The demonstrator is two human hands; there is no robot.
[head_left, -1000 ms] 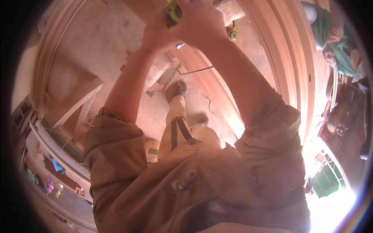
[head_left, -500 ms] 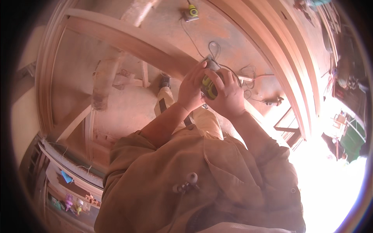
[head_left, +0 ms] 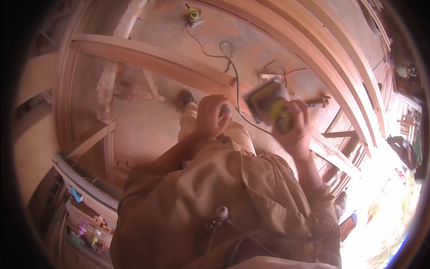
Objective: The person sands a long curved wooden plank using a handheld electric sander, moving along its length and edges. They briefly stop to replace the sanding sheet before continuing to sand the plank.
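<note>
My right hand [head_left: 298, 127] grips a yellow and black electric sander [head_left: 270, 106] and holds it up in front of my chest, its flat pad turned toward me. Its black cord [head_left: 236, 89] runs away over the floor. My left hand [head_left: 209, 117] is a short way to the left of the sander, apart from it, with fingers curled around a small grey piece [head_left: 225, 109] at the fingertips. Below both hands are my tan shirt and trousers.
A long wooden beam [head_left: 152, 60] crosses the dusty floor beyond my hands. Curved wooden mouldings [head_left: 331, 58] lie at the right. A second yellow sander [head_left: 194, 15] rests on the floor at the top. Shelves with small coloured items [head_left: 85, 224] stand at the lower left.
Both hands were together on the sander in front of me. Now they have parted: the right hand carries the sander to the right, the left has drawn away to the left.
</note>
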